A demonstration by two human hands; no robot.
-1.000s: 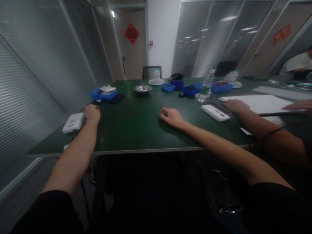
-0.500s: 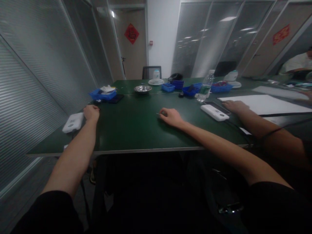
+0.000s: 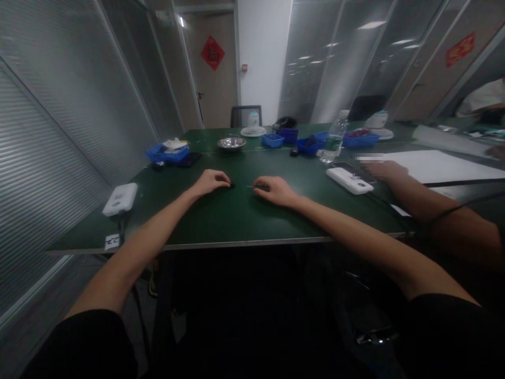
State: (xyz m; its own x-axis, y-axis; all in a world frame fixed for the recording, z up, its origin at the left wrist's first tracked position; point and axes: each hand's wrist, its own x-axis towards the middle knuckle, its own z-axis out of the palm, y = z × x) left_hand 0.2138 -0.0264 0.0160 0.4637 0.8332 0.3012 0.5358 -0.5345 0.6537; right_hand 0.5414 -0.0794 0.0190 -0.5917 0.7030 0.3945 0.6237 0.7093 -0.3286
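Glass partitions [image 3: 315, 63] and a pale door [image 3: 216, 92] close off the far side of the room, with a green tabletop [image 3: 224, 223] in front; near its middle the two hands face each other, apart; the left hand [image 3: 211, 182] pinches a small dark object [image 3: 232, 185] at its fingertips, thumb and fingers drawn narrow, though what the object is I cannot tell; the right hand [image 3: 277, 190] is loosely curled, its fingertips together on a thin pale rod [image 3: 250, 187] that points left towards the dark object without touching it; beyond them stands a metal bowl [image 3: 231, 149]; a white device [image 3: 120, 199] lies at the near left, a water bottle [image 3: 333, 145] stands to the right, and another person's forearm [image 3: 414, 192] rests beside a white sheet [image 3: 445, 163] at the right.
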